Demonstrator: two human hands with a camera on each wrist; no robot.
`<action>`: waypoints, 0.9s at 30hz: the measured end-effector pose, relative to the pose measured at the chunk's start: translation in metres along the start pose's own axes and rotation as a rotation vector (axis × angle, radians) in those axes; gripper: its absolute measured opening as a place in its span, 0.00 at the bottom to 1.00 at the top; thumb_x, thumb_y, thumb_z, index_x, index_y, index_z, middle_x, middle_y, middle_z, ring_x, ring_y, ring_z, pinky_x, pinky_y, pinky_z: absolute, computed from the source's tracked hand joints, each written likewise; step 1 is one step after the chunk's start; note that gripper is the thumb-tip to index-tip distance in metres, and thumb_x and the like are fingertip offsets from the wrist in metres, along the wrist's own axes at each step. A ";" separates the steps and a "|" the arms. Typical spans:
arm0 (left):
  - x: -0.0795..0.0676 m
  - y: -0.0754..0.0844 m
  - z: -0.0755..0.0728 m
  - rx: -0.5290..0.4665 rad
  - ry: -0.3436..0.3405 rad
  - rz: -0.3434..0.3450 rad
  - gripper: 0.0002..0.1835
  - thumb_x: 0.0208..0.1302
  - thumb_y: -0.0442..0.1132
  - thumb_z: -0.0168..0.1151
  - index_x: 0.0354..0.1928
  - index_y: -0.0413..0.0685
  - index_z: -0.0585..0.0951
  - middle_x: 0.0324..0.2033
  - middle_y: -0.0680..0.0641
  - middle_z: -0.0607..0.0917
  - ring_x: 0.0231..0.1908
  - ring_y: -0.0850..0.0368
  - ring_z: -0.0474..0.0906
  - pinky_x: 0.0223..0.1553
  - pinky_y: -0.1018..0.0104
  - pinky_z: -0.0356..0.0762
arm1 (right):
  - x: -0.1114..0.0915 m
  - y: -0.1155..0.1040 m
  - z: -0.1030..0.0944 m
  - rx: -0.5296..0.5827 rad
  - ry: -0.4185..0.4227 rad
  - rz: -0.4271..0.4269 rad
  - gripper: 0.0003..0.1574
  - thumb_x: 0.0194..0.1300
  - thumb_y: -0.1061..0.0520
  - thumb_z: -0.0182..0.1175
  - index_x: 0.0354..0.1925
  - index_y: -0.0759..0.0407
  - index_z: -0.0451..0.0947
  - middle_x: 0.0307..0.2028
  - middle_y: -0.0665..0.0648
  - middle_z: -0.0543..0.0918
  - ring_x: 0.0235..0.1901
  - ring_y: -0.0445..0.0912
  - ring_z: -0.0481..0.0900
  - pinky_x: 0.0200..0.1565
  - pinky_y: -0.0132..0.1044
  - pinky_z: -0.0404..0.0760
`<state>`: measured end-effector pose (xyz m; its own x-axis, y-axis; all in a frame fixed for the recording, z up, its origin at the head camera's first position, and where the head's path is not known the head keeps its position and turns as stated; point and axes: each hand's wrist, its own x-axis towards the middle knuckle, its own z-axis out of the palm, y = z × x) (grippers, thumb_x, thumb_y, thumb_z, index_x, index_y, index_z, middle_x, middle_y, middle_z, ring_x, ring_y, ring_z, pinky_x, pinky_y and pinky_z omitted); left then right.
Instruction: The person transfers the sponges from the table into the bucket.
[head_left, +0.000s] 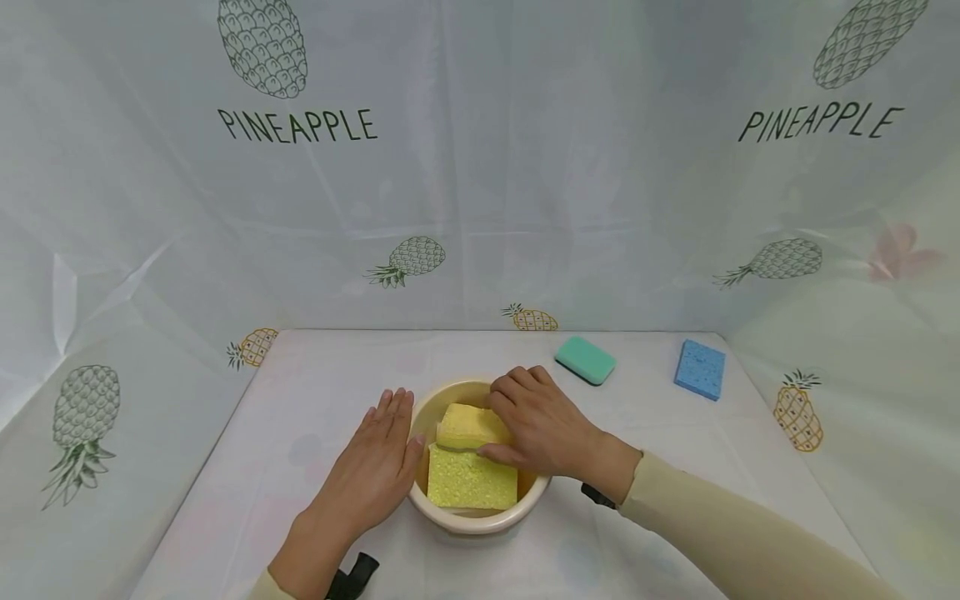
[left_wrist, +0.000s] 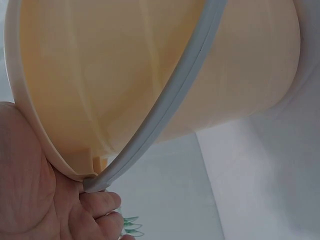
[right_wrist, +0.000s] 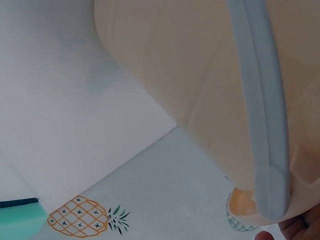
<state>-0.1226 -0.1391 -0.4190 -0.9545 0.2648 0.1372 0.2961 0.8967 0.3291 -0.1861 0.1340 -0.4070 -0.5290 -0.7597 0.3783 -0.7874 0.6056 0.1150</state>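
Observation:
A cream bucket (head_left: 480, 525) with a grey handle (left_wrist: 170, 95) stands in front of me. Inside it lies a yellow-green sponge (head_left: 472, 479), and a yellow sponge (head_left: 468, 423) sits at a tilt above that one's far side. My right hand (head_left: 543, 421) reaches over the bucket's right rim and grips the yellow sponge's right end, thumb along its near edge; the curled fingers cover that end. With fingers straight and together, my left hand (head_left: 378, 458) rests against the left rim. In the left wrist view, its palm touches the rim by the handle's joint.
A green sponge (head_left: 585, 360) with a dark underside lies behind the bucket to the right. Farther right is a blue sponge (head_left: 700, 369). The white-covered table (head_left: 300, 417) meets pineapple-printed sheeting (head_left: 480, 183) at the back and sides.

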 end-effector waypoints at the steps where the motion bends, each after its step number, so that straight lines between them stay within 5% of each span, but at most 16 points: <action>1: 0.000 0.000 0.000 -0.001 -0.001 -0.002 0.35 0.85 0.49 0.47 0.82 0.34 0.57 0.81 0.35 0.61 0.83 0.40 0.50 0.81 0.42 0.53 | 0.000 0.000 0.000 0.003 0.003 0.004 0.37 0.69 0.25 0.61 0.52 0.55 0.82 0.47 0.50 0.82 0.50 0.48 0.75 0.50 0.44 0.71; 14: 0.000 0.000 0.001 -0.006 0.010 0.001 0.35 0.85 0.49 0.47 0.81 0.33 0.58 0.81 0.35 0.61 0.83 0.40 0.51 0.81 0.42 0.53 | -0.010 0.027 0.000 -0.002 0.148 0.107 0.38 0.78 0.27 0.49 0.48 0.58 0.81 0.47 0.56 0.82 0.48 0.53 0.76 0.48 0.48 0.72; 27: 0.001 -0.001 0.002 -0.008 0.022 0.011 0.35 0.84 0.47 0.50 0.81 0.32 0.58 0.80 0.35 0.62 0.82 0.40 0.52 0.81 0.42 0.55 | -0.045 0.101 0.019 -0.062 0.089 0.452 0.34 0.68 0.37 0.68 0.55 0.64 0.80 0.53 0.64 0.82 0.53 0.63 0.75 0.49 0.58 0.73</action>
<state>-0.1237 -0.1393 -0.4212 -0.9502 0.2667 0.1613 0.3070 0.8908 0.3351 -0.2479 0.2250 -0.4302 -0.7835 -0.3945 0.4801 -0.4622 0.8864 -0.0258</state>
